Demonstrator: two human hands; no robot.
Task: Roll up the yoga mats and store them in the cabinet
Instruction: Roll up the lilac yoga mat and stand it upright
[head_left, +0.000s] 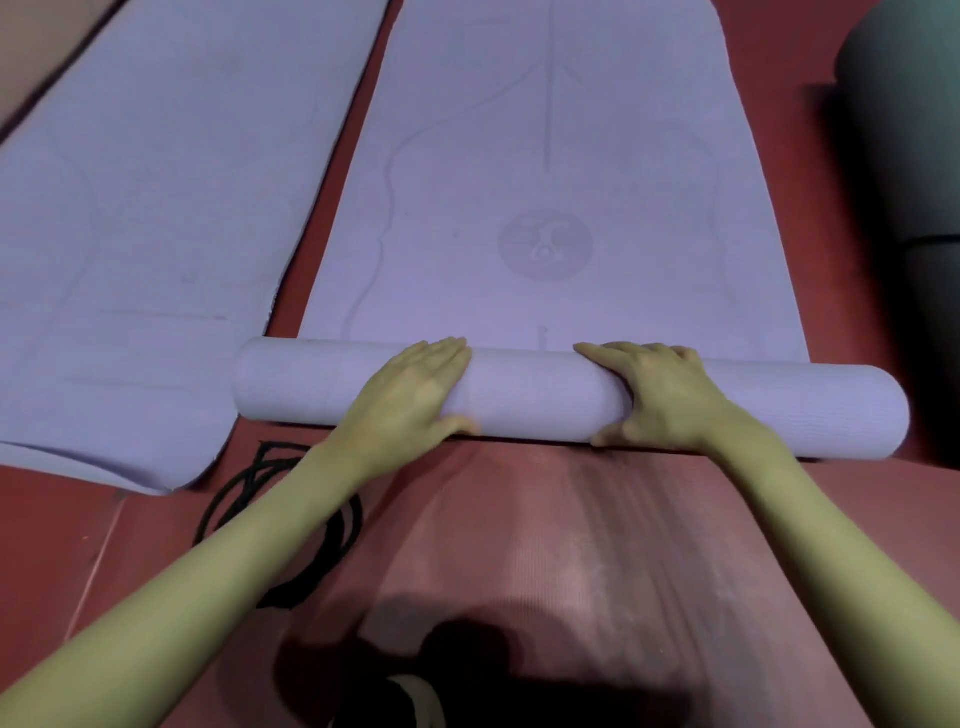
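A lilac yoga mat (550, 171) lies stretched away from me on the red floor, its near end wound into a thick roll (535, 395) lying crosswise. My left hand (415, 395) lies over the roll left of its middle, fingers across the top and thumb on the near side. My right hand (660, 395) rests on it the same way, right of the middle. A second lilac mat (135, 249) lies flat to the left. The cabinet is not in view.
A dark grey rolled mat (904, 130) lies along the right edge. Black coiled cord or strap (343, 525) lies on the red floor (545, 561) by my left forearm. My knees cast a dark shadow at the bottom.
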